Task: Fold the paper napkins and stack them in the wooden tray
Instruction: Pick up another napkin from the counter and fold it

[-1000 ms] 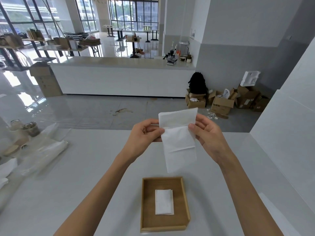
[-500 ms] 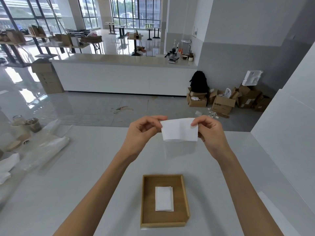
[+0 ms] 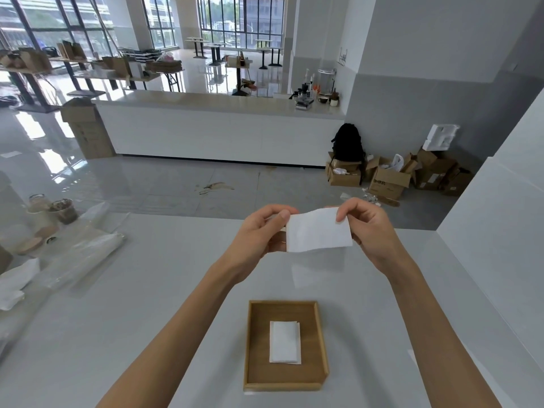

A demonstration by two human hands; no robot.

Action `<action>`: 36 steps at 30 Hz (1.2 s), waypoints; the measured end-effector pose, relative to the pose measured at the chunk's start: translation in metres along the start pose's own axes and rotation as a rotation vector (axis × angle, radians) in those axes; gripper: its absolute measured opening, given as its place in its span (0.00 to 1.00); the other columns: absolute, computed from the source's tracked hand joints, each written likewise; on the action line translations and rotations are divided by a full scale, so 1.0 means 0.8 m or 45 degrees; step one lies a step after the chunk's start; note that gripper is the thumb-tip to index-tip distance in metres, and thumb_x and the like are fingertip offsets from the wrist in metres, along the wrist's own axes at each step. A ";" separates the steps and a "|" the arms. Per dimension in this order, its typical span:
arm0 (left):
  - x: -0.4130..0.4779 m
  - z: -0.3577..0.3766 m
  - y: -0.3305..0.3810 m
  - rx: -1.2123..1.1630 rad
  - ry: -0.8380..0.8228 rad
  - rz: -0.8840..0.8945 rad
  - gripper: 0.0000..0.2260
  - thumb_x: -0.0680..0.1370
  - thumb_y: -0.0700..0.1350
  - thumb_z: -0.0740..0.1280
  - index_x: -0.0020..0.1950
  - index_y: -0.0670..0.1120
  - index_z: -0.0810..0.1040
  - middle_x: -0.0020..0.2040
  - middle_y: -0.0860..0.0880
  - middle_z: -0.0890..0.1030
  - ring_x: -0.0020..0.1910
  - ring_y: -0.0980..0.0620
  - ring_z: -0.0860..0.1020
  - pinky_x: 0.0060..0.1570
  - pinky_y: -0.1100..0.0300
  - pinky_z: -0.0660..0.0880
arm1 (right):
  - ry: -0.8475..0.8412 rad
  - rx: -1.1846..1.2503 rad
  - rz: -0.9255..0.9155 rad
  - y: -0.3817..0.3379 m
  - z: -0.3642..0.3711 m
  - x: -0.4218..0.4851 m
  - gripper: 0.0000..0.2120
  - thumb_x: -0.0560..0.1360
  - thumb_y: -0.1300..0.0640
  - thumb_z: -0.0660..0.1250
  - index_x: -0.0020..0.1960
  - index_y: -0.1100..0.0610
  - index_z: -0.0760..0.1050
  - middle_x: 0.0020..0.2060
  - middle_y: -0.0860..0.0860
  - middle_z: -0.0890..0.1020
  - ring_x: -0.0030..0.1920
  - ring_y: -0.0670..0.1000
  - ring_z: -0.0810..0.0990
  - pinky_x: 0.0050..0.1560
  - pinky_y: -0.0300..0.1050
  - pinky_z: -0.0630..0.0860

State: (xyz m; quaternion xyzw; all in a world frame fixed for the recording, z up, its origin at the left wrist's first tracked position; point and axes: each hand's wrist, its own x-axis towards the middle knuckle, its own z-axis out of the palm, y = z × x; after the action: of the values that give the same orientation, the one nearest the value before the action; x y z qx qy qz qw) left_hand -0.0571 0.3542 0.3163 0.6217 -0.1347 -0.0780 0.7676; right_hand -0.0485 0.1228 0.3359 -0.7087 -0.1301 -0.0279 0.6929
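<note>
A white paper napkin (image 3: 318,231), folded into a small wide rectangle, is held in the air above the white table. My left hand (image 3: 259,234) pinches its left edge and my right hand (image 3: 368,228) pinches its right top corner. Below them, near the table's front, sits the wooden tray (image 3: 253,346). A folded napkin (image 3: 285,342) lies flat in the tray's middle.
Clear plastic wrapping (image 3: 85,254) and loose white napkins (image 3: 14,284) lie at the table's left, with cups and jars (image 3: 53,213) behind them. A white wall block (image 3: 500,231) borders the table on the right. The table's far edge runs just behind my hands.
The long hanging napkin has been folded up in half into a short wide rectangle. Both hands stay pinching it at about the same height above the tray.
</note>
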 end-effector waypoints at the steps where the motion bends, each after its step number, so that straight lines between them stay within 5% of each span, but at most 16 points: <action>1: 0.000 0.000 0.000 0.009 0.008 0.003 0.08 0.83 0.46 0.64 0.57 0.47 0.82 0.48 0.49 0.86 0.44 0.50 0.83 0.43 0.60 0.80 | 0.004 -0.014 0.005 0.000 -0.001 0.000 0.21 0.81 0.69 0.62 0.36 0.50 0.80 0.43 0.49 0.86 0.44 0.46 0.85 0.35 0.35 0.78; 7: 0.003 0.000 0.002 0.053 0.098 -0.006 0.10 0.84 0.41 0.60 0.55 0.47 0.82 0.48 0.48 0.85 0.43 0.49 0.82 0.40 0.60 0.80 | 0.003 -0.047 0.022 0.001 -0.003 -0.001 0.18 0.82 0.66 0.61 0.39 0.50 0.80 0.39 0.47 0.84 0.42 0.45 0.84 0.35 0.34 0.77; 13: 0.003 -0.002 0.004 0.131 0.104 0.056 0.04 0.82 0.42 0.68 0.55 0.47 0.82 0.40 0.50 0.85 0.41 0.54 0.84 0.41 0.60 0.81 | -0.006 -0.148 0.039 0.002 -0.001 0.003 0.23 0.82 0.69 0.59 0.36 0.49 0.79 0.38 0.44 0.85 0.43 0.44 0.85 0.34 0.34 0.78; 26: 0.006 -0.015 0.008 -0.114 0.002 0.012 0.11 0.78 0.40 0.65 0.59 0.44 0.81 0.49 0.43 0.87 0.44 0.46 0.84 0.46 0.55 0.81 | 0.017 -0.191 0.053 0.007 -0.005 0.013 0.20 0.81 0.72 0.56 0.38 0.54 0.76 0.37 0.42 0.83 0.40 0.42 0.83 0.30 0.32 0.74; 30: 0.002 -0.014 0.008 0.014 -0.031 0.113 0.10 0.81 0.37 0.66 0.61 0.45 0.80 0.53 0.44 0.87 0.49 0.47 0.85 0.49 0.56 0.81 | 0.016 -0.162 0.042 0.007 -0.007 0.014 0.21 0.81 0.72 0.56 0.37 0.53 0.76 0.36 0.43 0.81 0.39 0.44 0.82 0.30 0.33 0.73; 36: 0.003 -0.013 0.011 0.127 0.121 0.175 0.08 0.83 0.38 0.65 0.54 0.47 0.83 0.45 0.48 0.88 0.41 0.51 0.85 0.44 0.58 0.82 | -0.006 -0.196 0.045 0.007 -0.002 0.014 0.19 0.81 0.72 0.56 0.38 0.56 0.75 0.37 0.42 0.82 0.41 0.43 0.83 0.30 0.32 0.73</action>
State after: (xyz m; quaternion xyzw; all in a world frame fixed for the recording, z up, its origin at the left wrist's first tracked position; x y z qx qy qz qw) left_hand -0.0517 0.3652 0.3232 0.6516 -0.1442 0.0112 0.7447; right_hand -0.0364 0.1228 0.3332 -0.7621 -0.1167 -0.0240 0.6364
